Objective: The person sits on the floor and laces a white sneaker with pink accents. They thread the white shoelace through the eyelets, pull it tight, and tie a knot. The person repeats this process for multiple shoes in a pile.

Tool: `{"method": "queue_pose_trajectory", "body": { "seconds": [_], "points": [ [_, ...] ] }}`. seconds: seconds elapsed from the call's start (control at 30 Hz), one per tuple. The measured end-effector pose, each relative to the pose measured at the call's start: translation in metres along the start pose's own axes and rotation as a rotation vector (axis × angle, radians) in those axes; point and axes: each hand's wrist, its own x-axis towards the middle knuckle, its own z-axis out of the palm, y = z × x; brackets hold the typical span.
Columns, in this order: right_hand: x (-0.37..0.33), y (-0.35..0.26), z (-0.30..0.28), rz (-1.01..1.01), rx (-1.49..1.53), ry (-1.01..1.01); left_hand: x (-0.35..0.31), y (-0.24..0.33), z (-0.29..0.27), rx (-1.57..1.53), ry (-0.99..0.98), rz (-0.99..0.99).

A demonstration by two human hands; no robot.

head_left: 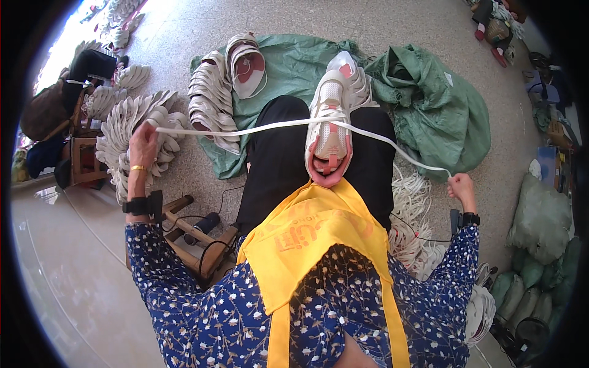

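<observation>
My left hand point(143, 148), at the left of the frame, pinches one end of a long, flat white shoelace point(261, 128) between thumb and fingers. My right hand point(462, 186), at the right of the frame, is closed on the other end, though it is small there and I cannot tell exactly how the fingertips meet. Between them the lace crosses a white-and-beige shoe upper with pink lining point(330, 142), which sits just above the centre of the frame between my knees in black trousers point(271, 162), its heel opening against my yellow cloth apron point(313, 230). The lace seems to pass through the upper's eyelets, but the crossing is too fine to be sure.

The left strand runs fairly straight while the right one sags, so a sharp pull from one side could drag the lace through unevenly. With only my knees and apron around it, the upper could twist or tip if I tugged harder with one hand. Dropped slack on the right could tangle with the loose heap of white laces point(412, 205) on the floor, right of centre.
</observation>
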Motion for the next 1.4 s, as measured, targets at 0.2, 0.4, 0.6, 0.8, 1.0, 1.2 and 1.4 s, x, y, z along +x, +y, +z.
{"method": "queue_pose_trajectory", "body": {
  "seconds": [0.2,0.4,0.6,0.8,1.0,1.2,1.4],
  "points": [
    [-0.027,-0.076,-0.018,-0.234,0.958,-0.104,0.044,0.066,-0.051,0.15,0.473,0.125],
    [-0.116,-0.187,0.043,-0.321,0.95,-0.459,-0.029,0.144,0.035,-0.257,-0.359,0.077],
    [-0.14,-0.263,0.093,-0.624,0.541,-0.462,-0.059,0.264,0.063,-0.763,-0.725,0.023],
    [-0.106,-0.291,0.117,-0.78,0.677,-0.123,-0.042,0.305,0.089,-0.682,-0.442,0.18],
    [-0.097,-0.285,0.127,-0.719,0.957,-0.264,-0.025,0.308,0.118,-0.904,-0.427,0.056],
    [-0.103,-0.285,0.136,-0.736,1.046,-0.288,-0.024,0.305,0.124,-1.008,-0.44,-0.018],
    [-0.103,-0.289,0.139,-0.817,0.862,-0.167,-0.025,0.303,0.123,-1.079,-0.457,-0.036]
  ]
}}
